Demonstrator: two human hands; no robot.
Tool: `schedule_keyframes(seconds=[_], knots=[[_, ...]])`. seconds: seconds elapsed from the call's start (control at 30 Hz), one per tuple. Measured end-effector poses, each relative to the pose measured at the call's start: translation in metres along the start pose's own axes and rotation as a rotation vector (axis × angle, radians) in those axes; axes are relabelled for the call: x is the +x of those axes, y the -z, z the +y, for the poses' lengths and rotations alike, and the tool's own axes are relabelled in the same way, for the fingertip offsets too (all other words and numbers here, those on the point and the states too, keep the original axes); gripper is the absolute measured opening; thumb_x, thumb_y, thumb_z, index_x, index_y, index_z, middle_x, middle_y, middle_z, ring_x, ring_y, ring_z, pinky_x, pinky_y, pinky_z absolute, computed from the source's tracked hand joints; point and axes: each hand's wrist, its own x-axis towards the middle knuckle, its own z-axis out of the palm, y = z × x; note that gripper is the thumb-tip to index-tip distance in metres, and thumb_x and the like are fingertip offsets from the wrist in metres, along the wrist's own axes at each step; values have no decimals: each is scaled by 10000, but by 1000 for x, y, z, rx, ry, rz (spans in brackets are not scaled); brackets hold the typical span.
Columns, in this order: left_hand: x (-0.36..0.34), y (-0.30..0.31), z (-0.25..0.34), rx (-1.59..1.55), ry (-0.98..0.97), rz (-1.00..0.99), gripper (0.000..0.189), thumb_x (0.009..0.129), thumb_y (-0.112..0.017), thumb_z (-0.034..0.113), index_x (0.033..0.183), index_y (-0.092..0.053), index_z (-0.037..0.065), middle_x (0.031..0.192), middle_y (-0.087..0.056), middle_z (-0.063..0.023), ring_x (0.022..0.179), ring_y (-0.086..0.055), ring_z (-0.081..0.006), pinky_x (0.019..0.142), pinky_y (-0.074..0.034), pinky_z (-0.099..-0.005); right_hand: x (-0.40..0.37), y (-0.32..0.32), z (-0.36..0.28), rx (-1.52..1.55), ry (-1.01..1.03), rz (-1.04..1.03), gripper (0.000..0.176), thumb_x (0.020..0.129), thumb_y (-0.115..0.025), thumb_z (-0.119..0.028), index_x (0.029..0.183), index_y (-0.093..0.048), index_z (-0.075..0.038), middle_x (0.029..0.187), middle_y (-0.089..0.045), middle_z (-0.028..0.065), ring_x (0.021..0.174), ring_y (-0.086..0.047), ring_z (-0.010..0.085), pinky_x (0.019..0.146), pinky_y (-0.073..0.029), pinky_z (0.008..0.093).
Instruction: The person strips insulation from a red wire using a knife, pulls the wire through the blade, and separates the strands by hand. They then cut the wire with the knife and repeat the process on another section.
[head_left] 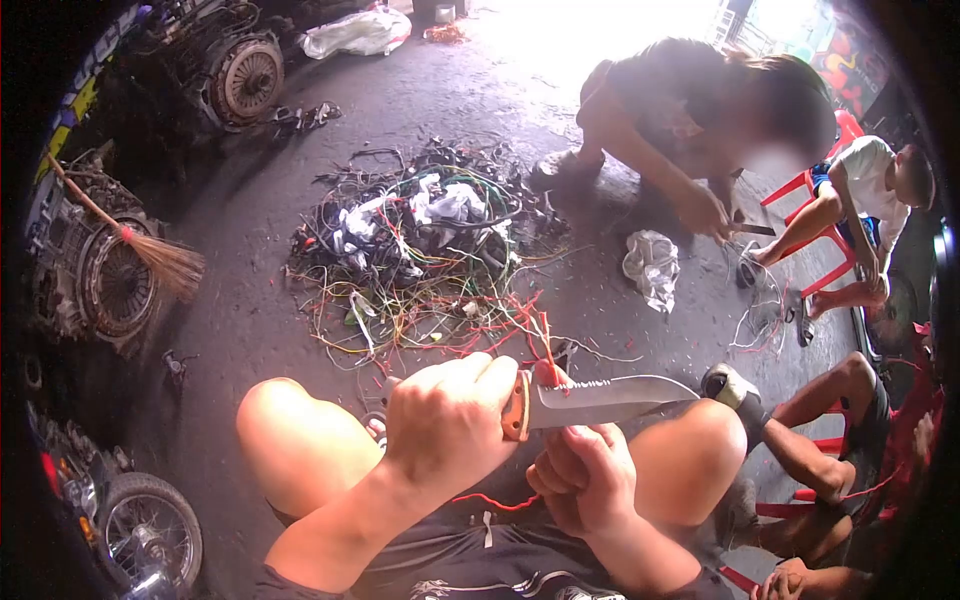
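Observation:
My left hand (447, 425) is closed round the orange handle of a large knife (600, 400), whose serrated blade points right across my knees. Just under the blade, my right hand (585, 478) is a fist pinching a thin red wire (546, 374). The wire rises past the blade near the handle, and its other end trails down to my lap (490, 502). Both hands are close together above my bare knees.
A big tangle of coloured wires (420, 250) lies on the concrete floor ahead. Beyond it a crouching person (690, 110) also works with a knife; a child (870, 190) sits on a red chair, and another person's legs (830, 420) are at my right. Broom (150, 255), engine parts (240, 75) and a wheel (150, 525) line the left.

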Motion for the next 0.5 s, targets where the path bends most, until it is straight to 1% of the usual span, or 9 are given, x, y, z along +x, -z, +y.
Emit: schedule_keyframes(seconds=[0.03, 0.13, 0.2, 0.27, 0.3, 0.33, 0.4, 0.43, 0.5], knots=[[0, 0, 0, 1, -1, -2, 215, 695, -736, 195, 780, -558, 110, 716, -596, -52, 658, -649, -259, 570, -514, -386, 0, 0, 1, -2, 9, 1, 534, 1008, -461, -126, 1505, -317, 7, 593, -323, -45, 475, -261, 55, 480, -258, 241], [2, -1, -1, 32, -21, 30, 185, 713, -720, 181, 766, -556, 113, 698, -586, -55, 642, -642, -257, 563, -510, -390, -1, -2, 2, -158, 24, 86, 549, 997, -439, -152, 1504, -315, 21, 553, -273, -58, 440, -224, 61, 459, -228, 269], [2, -4, -4, 58, -12, 73, 161, 731, -705, 168, 749, -555, 114, 676, -573, -63, 624, -635, -262, 556, -507, -396, -2, 0, 4, -223, 43, 97, 533, 990, -451, -146, 1477, -353, 49, 552, -294, -53, 442, -235, 65, 461, -230, 270], [3, -9, -13, 78, 18, 130, 144, 750, -687, 155, 729, -552, 111, 647, -554, -75, 601, -626, -274, 550, -505, -405, -7, 2, 2, -318, 60, 28, 515, 994, -467, -137, 1461, -381, 62, 602, -362, -41, 477, -270, 57, 476, -250, 257], [8, -5, -26, 63, 89, 161, 146, 787, -658, 148, 708, -548, 94, 640, -560, -99, 591, -622, -308, 554, -511, -412, -14, 1, 1, -379, 61, -44, 503, 1002, -477, -130, 1459, -389, 61, 653, -420, -32, 511, -300, 46, 490, -270, 244], [13, 9, -32, 43, 227, 133, 177, 786, -674, 118, 699, -529, 67, 645, -570, -126, 607, -624, -339, 558, -499, -406, -16, 1, -1, -390, 80, -95, 495, 1008, -471, -130, 1459, -391, 60, 685, -443, -27, 521, -313, 46, 492, -276, 240], [11, 21, -42, -91, 351, 32, 197, 759, -707, 75, 700, -520, 52, 642, -574, -142, 623, -626, -356, 558, -477, -402, -12, 7, 1, -281, 123, -118, 479, 1021, -460, -130, 1458, -395, 58, 748, -488, -16, 543, -338, 45, 498, -287, 232], [12, 21, -37, -218, 380, 60, 209, 724, -738, 54, 709, -530, 49, 623, -556, -149, 619, -615, -365, 561, -462, -404, -7, 9, 2, -226, 130, -98, 472, 1028, -455, -129, 1457, -397, 57, 780, -510, -11, 553, -351, 45, 500, -293, 228], [11, 24, -24, -252, 352, -59, 193, 718, -741, 69, 728, -549, 55, 635, -567, -145, 635, -616, -365, 571, -470, -408, -2, 11, 1, -149, 112, -9, 450, 1022, -467, -111, 1444, -421, 37, 763, -490, 1, 540, -350, 49, 482, -286, 229]])
